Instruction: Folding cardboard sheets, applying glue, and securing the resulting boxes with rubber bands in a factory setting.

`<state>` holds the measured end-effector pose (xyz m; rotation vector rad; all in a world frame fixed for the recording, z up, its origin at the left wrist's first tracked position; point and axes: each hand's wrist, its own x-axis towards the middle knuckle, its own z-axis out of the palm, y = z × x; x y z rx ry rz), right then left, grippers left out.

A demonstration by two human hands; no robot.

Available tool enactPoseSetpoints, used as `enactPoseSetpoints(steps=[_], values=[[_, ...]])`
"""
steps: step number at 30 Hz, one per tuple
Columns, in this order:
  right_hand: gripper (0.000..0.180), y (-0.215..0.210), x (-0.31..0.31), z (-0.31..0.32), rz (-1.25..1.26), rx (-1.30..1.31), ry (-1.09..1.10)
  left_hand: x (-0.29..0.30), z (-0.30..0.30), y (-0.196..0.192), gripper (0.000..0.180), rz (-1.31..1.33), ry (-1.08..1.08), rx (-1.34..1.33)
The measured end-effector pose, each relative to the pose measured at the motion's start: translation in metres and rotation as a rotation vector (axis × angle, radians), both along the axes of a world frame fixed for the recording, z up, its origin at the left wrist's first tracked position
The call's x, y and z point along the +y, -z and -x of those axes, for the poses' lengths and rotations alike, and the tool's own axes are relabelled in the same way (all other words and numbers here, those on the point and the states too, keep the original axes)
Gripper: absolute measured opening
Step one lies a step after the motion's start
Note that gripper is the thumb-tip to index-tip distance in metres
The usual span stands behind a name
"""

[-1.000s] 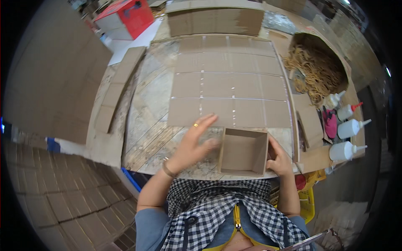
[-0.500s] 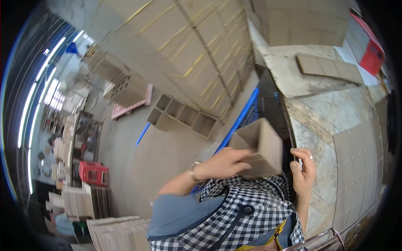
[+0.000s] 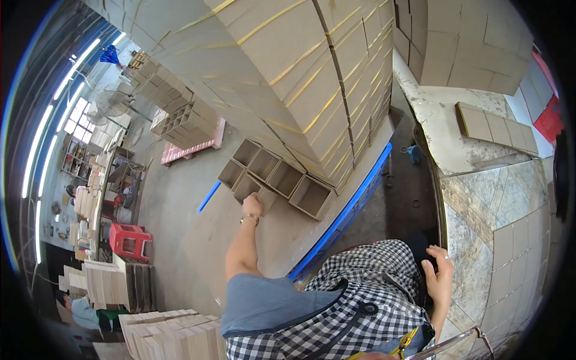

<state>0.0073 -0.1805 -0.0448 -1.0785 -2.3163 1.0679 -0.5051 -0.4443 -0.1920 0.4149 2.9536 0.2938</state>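
My left hand (image 3: 252, 207) reaches out to the floor beside the tall stack, closed on the near wall of an open grey-brown cardboard box (image 3: 266, 200). This box sits at the near side of a group of similar open boxes (image 3: 282, 177), touching or nearly touching them. Its far side is partly hidden by the hand. My right hand (image 3: 440, 276) rests at the edge of the worktable (image 3: 468, 210), fingers bent and apart from the thumb, with nothing visible in it.
A tall stack of taped cardboard boxes (image 3: 288, 78) rises ahead. A blue rail (image 3: 342, 213) runs along its base. Cardboard sheets (image 3: 521, 258) lie on the table. At left stand a red stool (image 3: 130, 242) and a pallet of boxes (image 3: 191, 123).
My left hand has carried the box from in front of my body out to the left, down among the boxes on the floor. The right hand stays by the table edge.
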Motion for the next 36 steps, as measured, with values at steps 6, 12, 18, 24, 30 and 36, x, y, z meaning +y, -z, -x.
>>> enactPoseSetpoints(steps=[6, 12, 18, 24, 30, 36], values=[[0.025, -0.01, -0.013, -0.007, 0.022, -0.047, 0.029, 0.02, 0.012, 0.006, 0.024, -0.046, -0.028, -0.006], [0.021, -0.022, -0.029, -0.017, -0.015, -0.042, 0.117, 0.01, 0.033, 0.057, 0.024, -0.175, -0.094, 0.145], [0.019, -0.039, -0.053, -0.106, -0.257, 0.13, 0.571, 0.047, -0.041, -0.005, 0.03, -0.027, 0.457, 0.683], [0.033, -0.056, -0.113, -0.228, -0.585, -0.367, 1.36, 0.216, -0.261, -0.142, 0.009, -0.697, 1.306, -0.048], [0.075, -0.027, -0.176, -0.334, -0.214, -1.089, 1.765, 0.37, -0.427, -0.18, 0.032, -0.755, 2.212, -0.059], [0.094, -0.04, -0.169, -0.37, 0.111, -0.667, 1.729, 0.449, -0.495, -0.158, 0.03, -0.599, 2.451, -0.032]])
